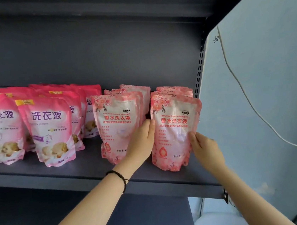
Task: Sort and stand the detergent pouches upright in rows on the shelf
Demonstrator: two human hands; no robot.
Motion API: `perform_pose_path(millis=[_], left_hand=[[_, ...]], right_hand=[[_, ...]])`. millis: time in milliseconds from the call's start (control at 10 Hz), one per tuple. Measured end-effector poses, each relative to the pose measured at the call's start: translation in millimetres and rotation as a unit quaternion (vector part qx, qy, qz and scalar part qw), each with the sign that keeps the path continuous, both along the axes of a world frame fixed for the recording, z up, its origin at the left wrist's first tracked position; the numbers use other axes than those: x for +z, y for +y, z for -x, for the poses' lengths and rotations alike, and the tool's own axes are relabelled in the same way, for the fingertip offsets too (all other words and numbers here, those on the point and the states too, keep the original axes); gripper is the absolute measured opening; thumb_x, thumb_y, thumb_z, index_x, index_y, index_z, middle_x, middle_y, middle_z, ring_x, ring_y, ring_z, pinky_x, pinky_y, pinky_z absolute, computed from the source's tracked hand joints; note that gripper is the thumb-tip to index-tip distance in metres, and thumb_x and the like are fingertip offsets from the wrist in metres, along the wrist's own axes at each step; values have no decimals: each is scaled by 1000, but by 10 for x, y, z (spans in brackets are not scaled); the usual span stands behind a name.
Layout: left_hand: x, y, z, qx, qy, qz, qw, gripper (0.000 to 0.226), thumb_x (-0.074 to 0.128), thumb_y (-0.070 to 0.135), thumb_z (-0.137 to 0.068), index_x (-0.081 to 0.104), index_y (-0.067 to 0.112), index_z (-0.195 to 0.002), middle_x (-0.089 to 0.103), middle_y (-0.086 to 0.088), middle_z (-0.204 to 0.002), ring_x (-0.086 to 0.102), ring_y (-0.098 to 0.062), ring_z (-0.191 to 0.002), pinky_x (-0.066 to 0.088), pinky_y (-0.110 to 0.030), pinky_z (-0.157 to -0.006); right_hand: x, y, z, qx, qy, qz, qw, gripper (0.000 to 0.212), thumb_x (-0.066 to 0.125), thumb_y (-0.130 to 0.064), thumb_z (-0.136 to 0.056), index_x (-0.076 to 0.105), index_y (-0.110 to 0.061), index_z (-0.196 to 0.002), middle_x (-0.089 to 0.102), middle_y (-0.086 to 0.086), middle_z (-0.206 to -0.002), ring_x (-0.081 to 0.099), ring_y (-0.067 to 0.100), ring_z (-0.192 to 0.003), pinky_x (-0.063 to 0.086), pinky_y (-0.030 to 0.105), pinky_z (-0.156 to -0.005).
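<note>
Pale pink floral detergent pouches stand upright in two rows at the right of the dark shelf (87,167). The front pouch of the right row (173,124) sits between my hands. My left hand (143,140) lies with straight fingers against its left edge, partly covering the front pouch of the neighbouring row (115,123). My right hand (203,146) touches its lower right side with the fingertips. Further left, deeper pink pouches with purple lettering (50,131) stand in rows; the leftmost front one (2,129) leans slightly.
The shelf's right upright with slotted holes (200,64) stands close behind the right row. A pale blue wall with a thin white cable (243,90) lies to the right. Another shelf board (94,0) hangs overhead. The shelf's front edge runs below my wrists.
</note>
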State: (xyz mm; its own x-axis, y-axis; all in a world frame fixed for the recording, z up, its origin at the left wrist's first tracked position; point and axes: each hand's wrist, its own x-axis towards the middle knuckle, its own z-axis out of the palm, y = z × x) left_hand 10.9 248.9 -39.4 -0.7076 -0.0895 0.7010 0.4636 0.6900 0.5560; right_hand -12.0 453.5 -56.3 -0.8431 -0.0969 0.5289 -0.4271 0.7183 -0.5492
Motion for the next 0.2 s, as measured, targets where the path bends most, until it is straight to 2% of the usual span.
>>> perform_pose_path(millis=[100, 200], left_hand=[[92, -278, -228, -2, -126, 192, 973, 47, 27, 48, -101, 47, 18, -71, 49, 2, -57, 49, -12, -49, 36, -27, -47], [92, -579, -473, 74, -123, 349, 926, 48, 28, 57, -97, 51, 23, -72, 52, 7, -60, 48, -11, -52, 27, -25, -47]], right_hand=[[153, 74, -110, -58, -58, -145, 986, 55, 28, -59, -93, 44, -17, -62, 55, 0, -60, 54, 20, -58, 36, 27, -49], [274, 67, -283, -119, -79, -267, 953, 59, 26, -70, -89, 56, -22, -71, 58, -5, -69, 58, 20, -66, 39, 28, -55]])
